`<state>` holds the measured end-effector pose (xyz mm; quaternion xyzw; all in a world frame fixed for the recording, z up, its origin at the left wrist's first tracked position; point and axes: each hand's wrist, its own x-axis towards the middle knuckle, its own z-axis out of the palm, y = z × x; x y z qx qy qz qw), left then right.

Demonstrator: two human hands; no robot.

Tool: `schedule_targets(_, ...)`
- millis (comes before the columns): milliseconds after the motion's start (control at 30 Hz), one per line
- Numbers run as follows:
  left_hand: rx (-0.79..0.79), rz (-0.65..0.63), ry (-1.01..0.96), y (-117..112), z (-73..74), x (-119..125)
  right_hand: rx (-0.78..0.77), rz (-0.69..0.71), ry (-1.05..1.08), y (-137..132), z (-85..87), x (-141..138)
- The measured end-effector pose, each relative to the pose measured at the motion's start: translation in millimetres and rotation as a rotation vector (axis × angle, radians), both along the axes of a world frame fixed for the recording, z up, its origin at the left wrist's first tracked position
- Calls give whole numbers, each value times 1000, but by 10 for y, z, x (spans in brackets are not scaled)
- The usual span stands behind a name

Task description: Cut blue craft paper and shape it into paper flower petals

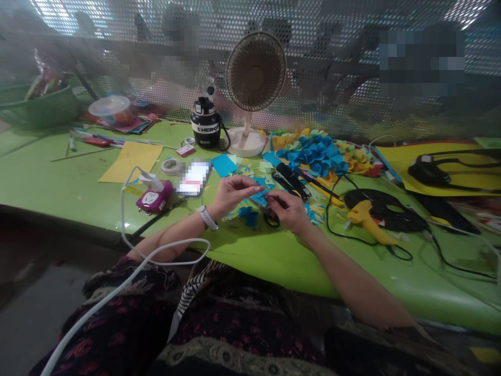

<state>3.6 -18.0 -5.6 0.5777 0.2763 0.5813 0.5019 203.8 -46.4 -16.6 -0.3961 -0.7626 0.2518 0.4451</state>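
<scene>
My left hand point(235, 192), with a white band on its wrist, pinches thumb and finger together above the scraps. Close by on the right, my right hand point(287, 210) is also closed in a pinch, its fingertips almost meeting the left ones. What sits between the fingers is too small to make out. Blue and yellow paper scraps point(247, 215) lie beneath both hands. Dark scissor handles point(271, 220) show under the right hand. A black stapler point(288, 183) rests just beyond it. A blue paper square point(224, 165) lies past the left hand.
Behind the hands stand a fan point(256, 73), a black flask point(206, 128) and a heap of folded paper pieces point(313, 151). A phone point(193, 178), tape roll point(171, 166) and purple adapter point(154, 198) lie left. A yellow glue gun point(370, 222) with cables lies right. A white cable point(129, 282) crosses in front.
</scene>
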Motion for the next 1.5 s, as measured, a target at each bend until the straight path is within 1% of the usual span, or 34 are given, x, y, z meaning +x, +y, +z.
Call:
schedule_targets(167, -29, 18, -24, 1, 1, -4, -249, 79, 70, 10, 5, 18)
schedule_targets(233, -37, 25, -30, 0, 4, -5, -308, 99, 98, 13, 19, 17)
schedule_targets(300, -44, 28, -30, 0, 8, -5, -331, 108, 116, 14, 34, 11)
schedule_targets(433, -56, 32, -19, 4, 8, 1, -314, 93, 132, 9, 40, -14)
schedule_targets(633, -82, 73, -16, 11, -2, 15, -174, -51, 146, -11, 8, -49)
schedule_targets(767, -97, 79, -27, 3, 7, 15, -237, -32, 134, -29, -2, -59)
schedule_targets(833, -101, 78, -34, 6, 7, 13, -253, -50, 123, -32, -11, -62)
schedule_targets(967, -81, 71, -43, 34, -2, -1, -213, -103, 64, -11, -26, -56)
schedule_targets(1033, -47, 86, -28, 51, 1, -16, -166, -136, 52, 4, -11, -42)
schedule_targets(1100, 19, 106, 15, 59, 12, -33, -125, -172, 89, 8, 26, -22)
schedule_targets(1200, 210, 109, 176, 50, 33, -55, -80, -201, 145, -21, 97, 9)
schedule_targets(1267, 348, 99, 303, 39, 36, -67, -32, -204, 91, -56, 134, 21)
schedule_targets(1333, 447, 87, 400, 34, 24, -81, 32, -189, -13, -87, 146, 22)
schedule_targets(1400, 508, 78, 470, 39, 0, -96, 106, -158, -101, -103, 135, 15)
schedule_targets(1500, 571, 76, 518, 60, -51, -110, 207, -131, -174, -101, 93, 3)
